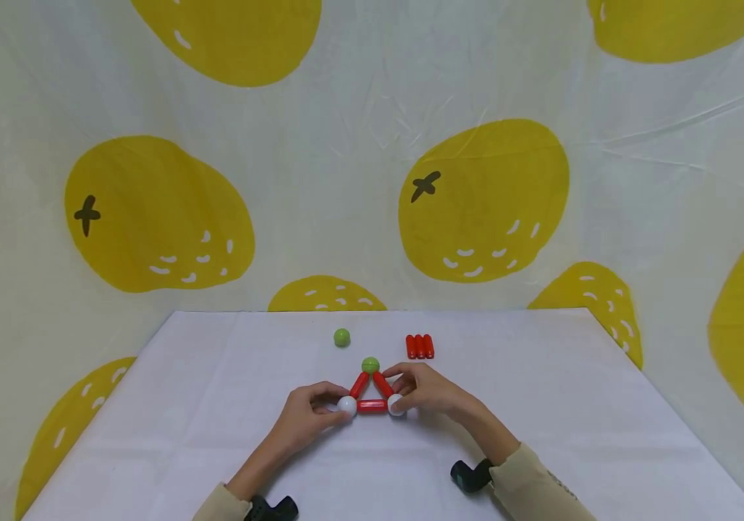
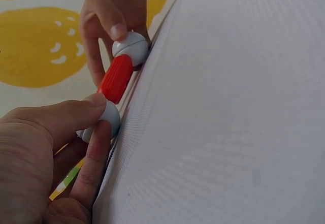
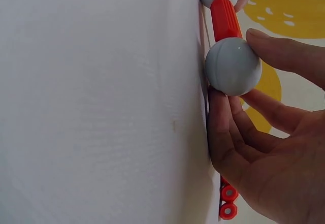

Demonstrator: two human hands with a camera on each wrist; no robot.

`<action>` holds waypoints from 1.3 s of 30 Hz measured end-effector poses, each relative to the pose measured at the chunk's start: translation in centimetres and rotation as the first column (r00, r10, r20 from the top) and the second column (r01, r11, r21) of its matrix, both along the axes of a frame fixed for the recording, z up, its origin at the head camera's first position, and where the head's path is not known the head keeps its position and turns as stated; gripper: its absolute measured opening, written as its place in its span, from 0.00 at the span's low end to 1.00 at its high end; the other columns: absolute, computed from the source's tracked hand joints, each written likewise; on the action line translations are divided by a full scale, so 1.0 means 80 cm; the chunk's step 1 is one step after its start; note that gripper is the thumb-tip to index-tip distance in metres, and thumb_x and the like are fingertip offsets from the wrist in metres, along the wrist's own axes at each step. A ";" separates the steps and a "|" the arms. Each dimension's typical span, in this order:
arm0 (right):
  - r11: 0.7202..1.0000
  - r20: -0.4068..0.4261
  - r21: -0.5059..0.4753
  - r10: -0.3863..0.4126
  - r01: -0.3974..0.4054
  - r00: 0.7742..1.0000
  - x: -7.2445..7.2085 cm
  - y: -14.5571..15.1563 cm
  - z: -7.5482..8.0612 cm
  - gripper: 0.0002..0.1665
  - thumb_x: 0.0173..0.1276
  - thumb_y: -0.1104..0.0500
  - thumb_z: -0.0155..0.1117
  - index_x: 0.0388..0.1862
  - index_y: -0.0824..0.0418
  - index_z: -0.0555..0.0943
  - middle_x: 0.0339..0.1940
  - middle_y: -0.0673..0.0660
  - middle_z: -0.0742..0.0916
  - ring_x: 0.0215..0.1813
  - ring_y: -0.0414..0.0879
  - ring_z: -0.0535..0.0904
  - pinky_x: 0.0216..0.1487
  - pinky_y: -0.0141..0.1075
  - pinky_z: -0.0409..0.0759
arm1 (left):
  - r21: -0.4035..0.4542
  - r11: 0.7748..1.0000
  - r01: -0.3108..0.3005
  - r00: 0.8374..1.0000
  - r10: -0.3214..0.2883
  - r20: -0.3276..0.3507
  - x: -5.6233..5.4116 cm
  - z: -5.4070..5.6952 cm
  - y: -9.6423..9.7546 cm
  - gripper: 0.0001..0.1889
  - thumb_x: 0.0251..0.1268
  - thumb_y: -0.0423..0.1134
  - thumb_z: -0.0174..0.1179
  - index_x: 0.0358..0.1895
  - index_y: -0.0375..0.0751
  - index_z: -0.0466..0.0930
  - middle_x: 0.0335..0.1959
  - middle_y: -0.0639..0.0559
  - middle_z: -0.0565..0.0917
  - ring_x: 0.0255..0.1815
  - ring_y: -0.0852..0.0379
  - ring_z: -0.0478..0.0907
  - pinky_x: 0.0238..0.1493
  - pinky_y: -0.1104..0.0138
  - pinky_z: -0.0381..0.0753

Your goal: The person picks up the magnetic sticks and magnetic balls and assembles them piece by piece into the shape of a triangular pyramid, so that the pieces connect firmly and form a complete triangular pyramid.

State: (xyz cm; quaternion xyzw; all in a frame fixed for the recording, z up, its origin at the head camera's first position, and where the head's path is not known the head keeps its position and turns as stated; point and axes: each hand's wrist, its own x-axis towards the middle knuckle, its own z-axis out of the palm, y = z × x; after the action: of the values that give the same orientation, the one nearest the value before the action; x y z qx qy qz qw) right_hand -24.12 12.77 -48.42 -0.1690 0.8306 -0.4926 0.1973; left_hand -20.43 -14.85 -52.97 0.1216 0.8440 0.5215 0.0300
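Observation:
A flat triangle lies on the white table, made of three red rods joined by balls. A green ball forms its far corner, and the near corners are a left white ball and a right white ball. One red rod runs between the white balls. My left hand pinches the left white ball between thumb and fingers. On the other side, my right hand holds the right white ball, its thumb on the near side and its fingers curved behind.
Behind the triangle sits a loose green ball, slightly to the left. Three loose red rods lie side by side at the back right. A curtain printed with yellow fruit hangs behind the white-covered table.

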 end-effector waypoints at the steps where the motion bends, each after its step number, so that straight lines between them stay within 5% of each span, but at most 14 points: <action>1: 1.000 0.000 0.006 0.006 -0.006 1.000 0.000 0.001 0.000 0.35 0.59 0.63 0.77 0.67 0.61 0.78 0.48 0.57 0.87 0.48 0.47 0.80 0.47 0.37 0.86 | 0.001 1.000 0.001 1.000 -0.001 0.000 0.000 0.000 0.000 0.16 0.61 0.49 0.75 0.51 0.55 0.88 0.50 0.56 0.88 0.49 0.55 0.81 0.44 0.74 0.84; 39: 0.998 -0.019 0.033 0.046 -0.045 0.999 0.002 0.001 0.000 0.34 0.61 0.63 0.77 0.67 0.57 0.79 0.47 0.57 0.86 0.48 0.48 0.80 0.47 0.38 0.85 | -0.018 1.000 -0.004 0.999 0.004 -0.033 0.002 0.000 0.000 0.17 0.61 0.50 0.74 0.52 0.54 0.89 0.50 0.57 0.88 0.50 0.57 0.81 0.45 0.74 0.83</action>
State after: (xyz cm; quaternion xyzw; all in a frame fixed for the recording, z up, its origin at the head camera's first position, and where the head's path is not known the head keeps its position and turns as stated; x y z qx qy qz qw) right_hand -23.97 12.89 -48.40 -0.1897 0.8362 -0.4728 0.2028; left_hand -20.30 -14.81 -52.94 0.1282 0.8494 0.5117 0.0163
